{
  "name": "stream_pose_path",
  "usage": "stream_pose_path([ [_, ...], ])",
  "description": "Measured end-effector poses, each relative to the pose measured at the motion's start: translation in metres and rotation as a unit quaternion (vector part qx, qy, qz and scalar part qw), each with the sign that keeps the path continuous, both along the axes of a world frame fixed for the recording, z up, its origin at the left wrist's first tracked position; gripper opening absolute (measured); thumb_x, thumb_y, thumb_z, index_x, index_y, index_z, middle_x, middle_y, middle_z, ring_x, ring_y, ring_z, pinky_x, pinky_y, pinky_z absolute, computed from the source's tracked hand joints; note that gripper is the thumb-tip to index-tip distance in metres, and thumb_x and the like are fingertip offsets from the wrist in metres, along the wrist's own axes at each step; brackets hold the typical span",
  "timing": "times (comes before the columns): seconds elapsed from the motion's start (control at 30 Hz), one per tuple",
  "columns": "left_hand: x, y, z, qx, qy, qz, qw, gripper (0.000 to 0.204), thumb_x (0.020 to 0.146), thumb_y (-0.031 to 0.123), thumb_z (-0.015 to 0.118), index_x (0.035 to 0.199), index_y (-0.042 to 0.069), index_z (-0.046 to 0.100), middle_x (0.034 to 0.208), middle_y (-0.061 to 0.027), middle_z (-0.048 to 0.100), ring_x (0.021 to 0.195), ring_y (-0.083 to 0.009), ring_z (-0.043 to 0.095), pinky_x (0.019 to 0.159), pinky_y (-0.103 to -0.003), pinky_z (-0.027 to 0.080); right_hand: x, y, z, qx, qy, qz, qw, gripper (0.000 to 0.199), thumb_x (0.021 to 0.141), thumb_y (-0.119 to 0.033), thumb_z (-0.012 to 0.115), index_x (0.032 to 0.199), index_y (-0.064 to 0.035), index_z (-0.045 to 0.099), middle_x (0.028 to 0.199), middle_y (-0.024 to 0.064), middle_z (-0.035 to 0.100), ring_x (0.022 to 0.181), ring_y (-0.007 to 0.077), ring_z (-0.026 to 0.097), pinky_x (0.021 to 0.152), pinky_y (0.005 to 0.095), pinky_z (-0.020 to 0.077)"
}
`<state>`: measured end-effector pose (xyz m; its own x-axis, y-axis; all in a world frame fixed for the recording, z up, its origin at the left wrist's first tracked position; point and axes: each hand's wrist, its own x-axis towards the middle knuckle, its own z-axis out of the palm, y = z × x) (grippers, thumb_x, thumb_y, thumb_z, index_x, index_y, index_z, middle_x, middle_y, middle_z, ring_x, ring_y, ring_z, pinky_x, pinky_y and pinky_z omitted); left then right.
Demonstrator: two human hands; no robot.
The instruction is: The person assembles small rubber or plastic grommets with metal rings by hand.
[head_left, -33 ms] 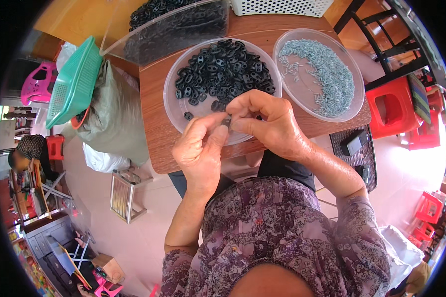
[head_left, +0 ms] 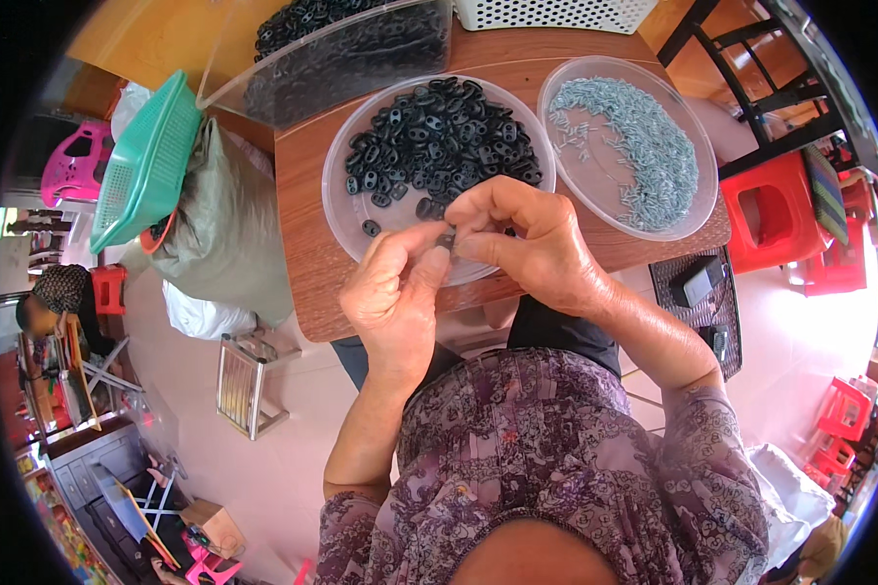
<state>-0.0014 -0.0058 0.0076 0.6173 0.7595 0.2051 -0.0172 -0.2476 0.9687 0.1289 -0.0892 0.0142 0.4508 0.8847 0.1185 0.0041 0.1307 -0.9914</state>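
Above the near edge of a round clear tray [head_left: 338, 185], my two hands meet with their fingertips almost touching. Thumb and forefinger of my left hand [head_left: 395, 297] pinch a small black oval piece [head_left: 446, 240]. My right hand [head_left: 532, 244] is closed in a pinch against it; whatever its fingertips hold is too small to make out. A heap of black oval pieces with holes [head_left: 439, 132] fills much of the tray beneath. To its right, a second clear tray [head_left: 605, 200] contains many thin, short silvery-blue pieces [head_left: 658, 146].
Both trays stand on a brown wooden table [head_left: 307, 278]. At its far left is a clear bin [head_left: 351, 73] of black pieces, with a white perforated basket [head_left: 556, 14] beside it. A green basket [head_left: 146, 166] rests by a large sack [head_left: 229, 229]. Red stools [head_left: 776, 210] stand right; a person [head_left: 63, 302] is far left.
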Motion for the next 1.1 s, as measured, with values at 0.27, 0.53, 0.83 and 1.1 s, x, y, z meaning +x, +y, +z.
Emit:
stream_pose_path([
  [0.27, 0.003, -0.005, -0.001, 0.113, 0.013, 0.023, 0.993, 0.015, 0.079, 0.003, 0.064, 0.092, -0.005, 0.061, 0.076, -0.002, 0.055, 0.064, -0.0074, 0.052, 0.058, -0.019, 0.044, -0.008, 0.002, -0.004, -0.007, -0.005, -0.028, 1.0, 0.016, 0.077, 0.005, 0.055, 0.093, 0.0027, 0.053, 0.074, 0.0029, 0.055, 0.07, 0.0068, 0.05, 0.063, 0.023, 0.0441],
  [0.53, 0.003, -0.003, -0.006, 0.092, 0.012, 0.041, 0.995, 0.012, 0.079, -0.001, 0.061, 0.091, -0.004, 0.061, 0.073, -0.0017, 0.056, 0.06, -0.007, 0.051, 0.055, -0.02, 0.043, -0.015, 0.01, -0.009, 0.012, -0.057, -0.063, 0.996, 0.014, 0.078, 0.003, 0.053, 0.092, 0.0018, 0.053, 0.077, 0.0086, 0.057, 0.07, 0.0129, 0.055, 0.064, 0.0267, 0.0458],
  [0.83, 0.005, -0.001, -0.003, -0.054, -0.04, 0.05, 0.996, 0.014, 0.077, -0.005, 0.06, 0.091, -0.006, 0.06, 0.071, -0.0033, 0.057, 0.058, -0.0086, 0.052, 0.054, -0.021, 0.044, -0.016, 0.015, -0.01, 0.007, -0.041, -0.054, 0.998, 0.009, 0.08, 0.002, 0.051, 0.089, 0.0022, 0.053, 0.075, 0.0075, 0.058, 0.07, 0.0119, 0.055, 0.063, 0.0268, 0.0457],
  [1.1, 0.004, 0.002, -0.002, -0.145, -0.069, 0.061, 0.985, 0.011, 0.08, -0.003, 0.059, 0.09, -0.003, 0.061, 0.071, -0.0026, 0.059, 0.059, -0.0059, 0.052, 0.054, -0.018, 0.042, -0.014, 0.013, -0.005, -0.03, 0.02, 0.01, 0.999, 0.01, 0.083, -0.002, 0.054, 0.091, 0.0024, 0.055, 0.083, 0.0036, 0.058, 0.078, 0.0084, 0.054, 0.071, 0.0237, 0.0452],
])
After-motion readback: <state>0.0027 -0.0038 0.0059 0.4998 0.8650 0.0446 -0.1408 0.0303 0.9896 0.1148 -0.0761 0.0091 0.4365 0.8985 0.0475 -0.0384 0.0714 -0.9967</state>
